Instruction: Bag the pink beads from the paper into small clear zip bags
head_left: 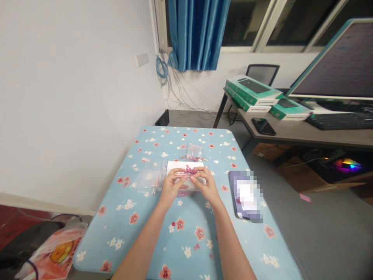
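Note:
Over the middle of the flowered table [157,241], my left hand [171,187] and my right hand [208,187] are close together. Fingers and thumbs of both pinch the upper edge of a small clear zip bag [190,187], which has a pink strip along its top. Some pink-red pieces show low in the bag, partly hidden by my fingers. Just beyond my fingertips, a cluster of small pink-red beads [191,170] lies on a white sheet [172,165]. Farther back rests another clear bag [194,149] with similar beads at its near edge. Flat clear bags [148,179] lie to the left.
A loose red bead [173,224] is on the cloth near my left forearm. At the table's right edge lies a purple, partly blurred object [236,194]. The desk on the right holds green boxes [250,91], a phone [263,126] and a keyboard [340,119].

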The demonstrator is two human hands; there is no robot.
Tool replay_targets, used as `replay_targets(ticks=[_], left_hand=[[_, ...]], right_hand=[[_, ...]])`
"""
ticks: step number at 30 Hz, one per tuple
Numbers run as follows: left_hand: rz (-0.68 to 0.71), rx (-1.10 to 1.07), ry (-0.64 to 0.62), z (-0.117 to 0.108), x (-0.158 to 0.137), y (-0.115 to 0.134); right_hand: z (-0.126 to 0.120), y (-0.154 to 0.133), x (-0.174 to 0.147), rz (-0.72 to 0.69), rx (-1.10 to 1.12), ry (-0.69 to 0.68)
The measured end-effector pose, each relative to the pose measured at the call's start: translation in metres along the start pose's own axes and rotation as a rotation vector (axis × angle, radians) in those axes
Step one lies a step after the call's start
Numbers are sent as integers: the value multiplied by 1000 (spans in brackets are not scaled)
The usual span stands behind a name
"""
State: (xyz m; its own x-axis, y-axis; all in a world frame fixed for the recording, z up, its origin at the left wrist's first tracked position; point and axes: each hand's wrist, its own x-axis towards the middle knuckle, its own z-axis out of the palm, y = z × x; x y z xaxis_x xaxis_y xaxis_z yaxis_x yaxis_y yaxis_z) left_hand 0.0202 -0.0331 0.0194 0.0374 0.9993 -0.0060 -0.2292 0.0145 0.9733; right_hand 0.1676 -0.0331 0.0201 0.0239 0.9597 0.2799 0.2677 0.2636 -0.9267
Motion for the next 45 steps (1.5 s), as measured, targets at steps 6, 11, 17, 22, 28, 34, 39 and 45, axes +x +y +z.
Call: replay_targets(ticks=[6,11,17,22,28,34,39,45], left_hand=[[2,-88,77,-1,1,1],[37,-152,175,-3,5,2],[97,7,194,-6,7,0],[82,87,189,-7,9,-1],[45,57,89,-6,13,-9],[52,77,82,-8,15,-12],[71,125,63,-9,15,-13],[82,141,78,-10,14,-16]], right_hand=[[0,-2,1,-14,32,-80],[5,0,-3,78,125,-279],[3,5,1,130,140,-133],[-10,15,27,161,93,168],[-15,37,79,168,46,290],[-9,61,103,215,-124,286],[-7,63,101,226,-205,298],[-6,56,96,202,-402,319]])
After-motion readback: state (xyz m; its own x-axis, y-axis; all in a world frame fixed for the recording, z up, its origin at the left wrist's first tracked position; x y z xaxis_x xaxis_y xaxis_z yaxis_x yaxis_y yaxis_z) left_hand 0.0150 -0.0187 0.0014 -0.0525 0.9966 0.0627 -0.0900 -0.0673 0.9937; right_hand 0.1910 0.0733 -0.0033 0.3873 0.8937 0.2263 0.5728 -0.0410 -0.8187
